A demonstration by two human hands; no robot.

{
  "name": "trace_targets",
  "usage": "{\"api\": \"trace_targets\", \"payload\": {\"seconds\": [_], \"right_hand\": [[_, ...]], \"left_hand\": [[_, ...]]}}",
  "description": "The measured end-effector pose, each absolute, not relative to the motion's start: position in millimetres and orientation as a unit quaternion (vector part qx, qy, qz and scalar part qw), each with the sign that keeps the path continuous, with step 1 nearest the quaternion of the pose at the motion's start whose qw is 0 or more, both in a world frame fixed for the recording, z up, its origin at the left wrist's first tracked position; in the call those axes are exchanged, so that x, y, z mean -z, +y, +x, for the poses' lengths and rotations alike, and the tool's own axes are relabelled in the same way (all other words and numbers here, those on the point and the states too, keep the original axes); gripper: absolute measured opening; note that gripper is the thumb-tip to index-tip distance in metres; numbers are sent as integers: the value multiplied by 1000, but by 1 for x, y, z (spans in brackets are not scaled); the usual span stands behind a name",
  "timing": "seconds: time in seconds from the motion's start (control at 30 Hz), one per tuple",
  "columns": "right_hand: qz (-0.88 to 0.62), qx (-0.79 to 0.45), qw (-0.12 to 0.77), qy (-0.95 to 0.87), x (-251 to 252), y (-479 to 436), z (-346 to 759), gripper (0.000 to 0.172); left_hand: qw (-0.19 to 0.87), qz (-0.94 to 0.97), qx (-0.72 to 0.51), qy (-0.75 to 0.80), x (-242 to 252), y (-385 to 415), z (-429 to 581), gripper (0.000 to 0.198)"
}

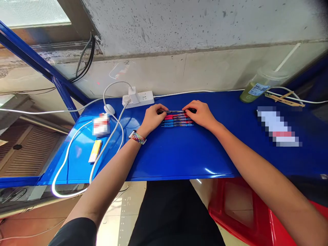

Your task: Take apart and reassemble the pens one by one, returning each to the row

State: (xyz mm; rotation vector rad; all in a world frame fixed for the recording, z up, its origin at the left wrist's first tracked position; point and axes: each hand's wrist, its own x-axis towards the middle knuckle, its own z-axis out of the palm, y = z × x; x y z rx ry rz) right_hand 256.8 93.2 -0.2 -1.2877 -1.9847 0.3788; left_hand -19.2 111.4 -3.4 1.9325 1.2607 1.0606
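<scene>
Several pens lie side by side across the blue table (179, 153), between my two hands. At the back of the row is a black pen (175, 111). My left hand (153, 118) pinches its left end, and my right hand (198, 112) grips its right end. Just in front of it lie a red pen (176, 117) and more pens with red and blue parts. Nearest to me is a blue pen (176, 125), lying parallel to the others. My fingers cover the ends of some pens. A patterned band (138, 137) circles my left wrist.
A white power strip (146, 98) with plugs and looping cables stands at the back left. A yellow box (95, 151) lies at left. A cup with a straw (258, 87) stands back right, beside blurred white packaging (276, 126). A red stool (230, 205) is below.
</scene>
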Motion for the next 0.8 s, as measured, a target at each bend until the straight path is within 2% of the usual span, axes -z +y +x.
{"api": "trace_targets", "payload": {"seconds": [0.47,0.6,0.7,0.8], "right_hand": [[-516,-137,372,-759,1,87,252,22],[-540,-210,462,-672,4,85,242,22],[-527,-319,537,-576,9,86,231,29],[-503,-380,570,-526,13,87,222,34]], "left_hand": [[258,748,-400,462,3,108,-17,23],[313,707,-444,453,6,104,-11,22],[359,657,-486,451,9,100,0,24],[390,613,-510,460,10,96,9,26]]}}
